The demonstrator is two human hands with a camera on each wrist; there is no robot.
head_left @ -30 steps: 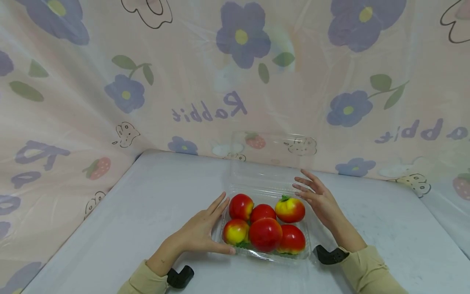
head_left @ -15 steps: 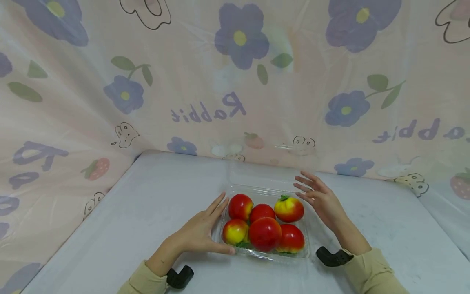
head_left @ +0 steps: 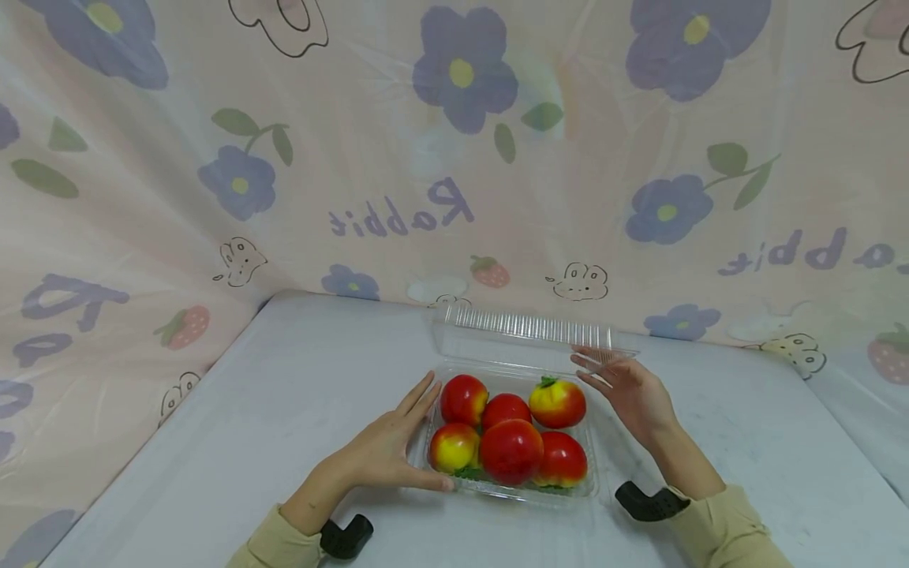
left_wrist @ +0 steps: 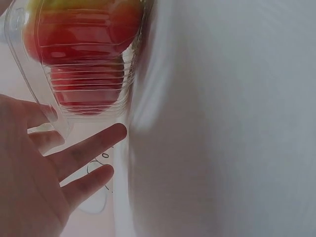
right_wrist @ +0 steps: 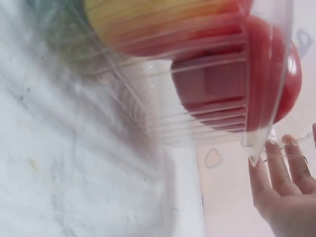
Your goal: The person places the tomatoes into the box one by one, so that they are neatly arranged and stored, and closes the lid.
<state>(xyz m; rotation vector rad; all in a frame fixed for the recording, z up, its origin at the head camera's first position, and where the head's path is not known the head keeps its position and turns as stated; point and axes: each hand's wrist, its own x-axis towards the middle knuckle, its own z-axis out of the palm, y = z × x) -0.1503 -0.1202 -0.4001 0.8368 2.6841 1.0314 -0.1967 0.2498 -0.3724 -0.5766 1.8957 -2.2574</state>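
Note:
A clear plastic clamshell box point(head_left: 521, 495) holds several round red-and-yellow fruits point(head_left: 513, 451) with green leafy tops. Its hinged lid point(head_left: 525, 325) is tipped away at the back, ridged wall showing. Along the box's left side rests my left hand point(head_left: 387, 450), thumb at the front corner and fingers stretched toward the back. In the left wrist view, spread fingers point(left_wrist: 84, 150) lie at the rim and beside the wall. My right hand point(head_left: 635, 394) is at the back right, its extended fingertips overlapping the lid's right end; the right wrist view shows fingers point(right_wrist: 279, 170) at a clear plastic edge.
The box stands on a white-covered table point(head_left: 341, 355). A pale curtain point(head_left: 398, 142) printed with flowers and rabbits rises behind and at the left. Black wrist-worn pieces point(head_left: 346, 536) sit under both forearms.
The lid was upright against the curtain and has swung down to a lower position behind the box. My right hand has shifted slightly down and right; my left hand stays put.

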